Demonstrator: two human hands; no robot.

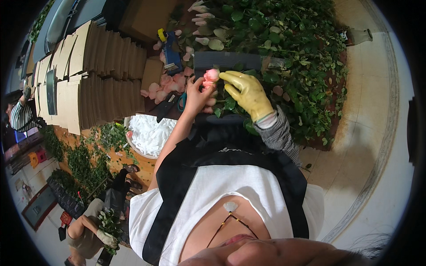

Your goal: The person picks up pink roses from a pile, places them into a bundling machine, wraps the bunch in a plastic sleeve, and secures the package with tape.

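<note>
My bare left hand (195, 96) curls its fingers around a pink rose (212, 74), just in front of a dark ribbed sheet (226, 59). More pink blooms lie below its fingers, partly hidden. On my right hand (253, 97) is a yellow rubber glove. Its thumb and forefinger reach out, apart from each other, and the forefinger's tip touches the side of the bloom. Green rose leaves (229, 103) show between the two hands. Scissors with teal handles (181, 102) lie beside my left wrist, and loose pink petals (166, 83) are scattered to its left.
A heap of leafy rose stems (288, 48) covers the table's right side. Cardboard stacks (113, 95) and a blue tape dispenser (172, 56) stand left. White foam-like pieces (151, 134) fill a tub below. A gloved person (91, 226) handles greenery at lower left; another striped sleeve (24, 116) shows far left.
</note>
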